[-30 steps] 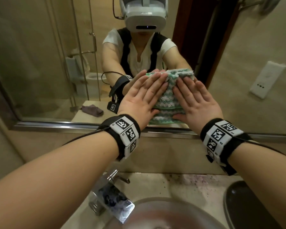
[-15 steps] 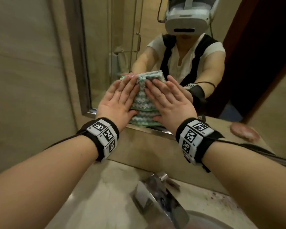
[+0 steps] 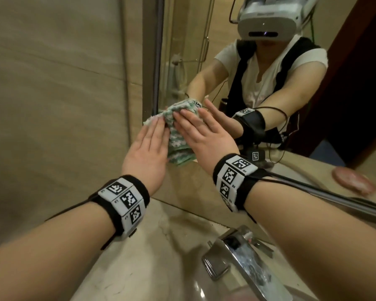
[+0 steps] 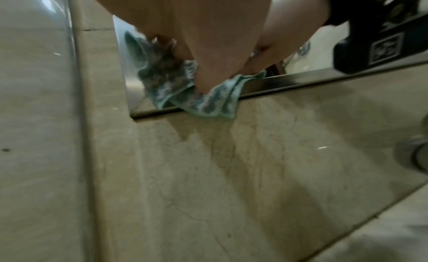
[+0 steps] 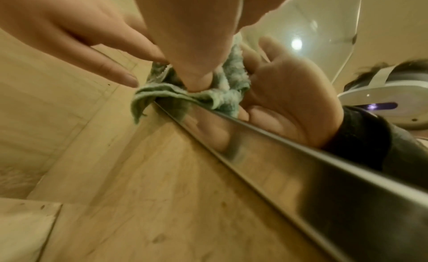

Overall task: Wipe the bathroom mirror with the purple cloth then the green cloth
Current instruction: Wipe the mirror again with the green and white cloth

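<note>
The green and white cloth (image 3: 178, 140) lies bunched against the bottom left corner of the mirror (image 3: 204, 51). My left hand (image 3: 149, 148) presses its left part with flat, straight fingers. My right hand (image 3: 202, 135) presses the right part, also flat. From the left wrist view the green cloth (image 4: 203, 101) hangs over the mirror's metal frame (image 4: 289, 80). The right wrist view has the green cloth (image 5: 208, 93) squeezed between my palm and the glass above the frame (image 5: 266, 143). A small purple thing, maybe the purple cloth (image 3: 265, 164), shows reflected on the counter.
A chrome faucet (image 3: 237, 253) stands below my right forearm over the basin (image 3: 226, 294). The beige side wall (image 3: 63, 94) closes the left. A stone backsplash (image 3: 200, 198) runs under the mirror. A pink round object (image 3: 352, 181) appears reflected at the right.
Both hands have slid the green cloth leftward along the mirror's bottom edge, from the middle into the bottom left corner beside the wall.
</note>
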`<state>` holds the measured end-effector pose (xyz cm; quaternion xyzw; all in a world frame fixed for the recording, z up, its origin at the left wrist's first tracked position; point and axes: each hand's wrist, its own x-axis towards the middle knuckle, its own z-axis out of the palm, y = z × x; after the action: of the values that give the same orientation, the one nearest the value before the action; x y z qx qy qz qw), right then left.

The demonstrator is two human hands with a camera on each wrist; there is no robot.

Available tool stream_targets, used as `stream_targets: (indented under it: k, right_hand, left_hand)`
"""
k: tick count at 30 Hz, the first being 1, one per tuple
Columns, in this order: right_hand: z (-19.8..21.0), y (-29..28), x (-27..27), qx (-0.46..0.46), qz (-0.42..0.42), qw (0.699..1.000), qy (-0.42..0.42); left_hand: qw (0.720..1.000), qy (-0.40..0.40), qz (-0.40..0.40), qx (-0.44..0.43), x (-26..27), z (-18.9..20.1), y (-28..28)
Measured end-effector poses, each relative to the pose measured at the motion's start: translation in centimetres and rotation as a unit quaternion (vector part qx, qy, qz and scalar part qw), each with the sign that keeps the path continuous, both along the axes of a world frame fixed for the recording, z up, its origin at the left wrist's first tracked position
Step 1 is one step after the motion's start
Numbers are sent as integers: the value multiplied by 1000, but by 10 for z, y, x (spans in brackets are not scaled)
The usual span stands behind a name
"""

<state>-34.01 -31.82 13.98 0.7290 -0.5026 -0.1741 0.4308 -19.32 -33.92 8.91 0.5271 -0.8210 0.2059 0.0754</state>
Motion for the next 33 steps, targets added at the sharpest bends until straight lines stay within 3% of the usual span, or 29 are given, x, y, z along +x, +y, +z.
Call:
stream_targets:
  k: [8, 14, 17, 22, 26, 33]
  right_hand:
    - [5, 6, 10, 25, -4, 999, -19]
    - [3, 12, 12, 113, 50, 984, -129]
    - [1, 17, 8, 171, 8, 971, -165]
    - [-1, 22, 17, 139, -50, 945, -292]
    - [0, 28, 12, 122, -94, 938, -310]
    - [5, 58, -26, 122, -182, 917, -332]
  left_hand:
    - [991, 115, -14, 67, -11, 7, 16]
    - [992, 110, -18, 50, -10, 8, -12]
    - [996, 70, -31, 44, -7, 9, -14]
    - [997, 60, -39, 40, -7, 19, -12]
    - [997, 51, -60, 23, -14, 20, -6]
    - [986, 103, -134, 16, -54, 22, 18]
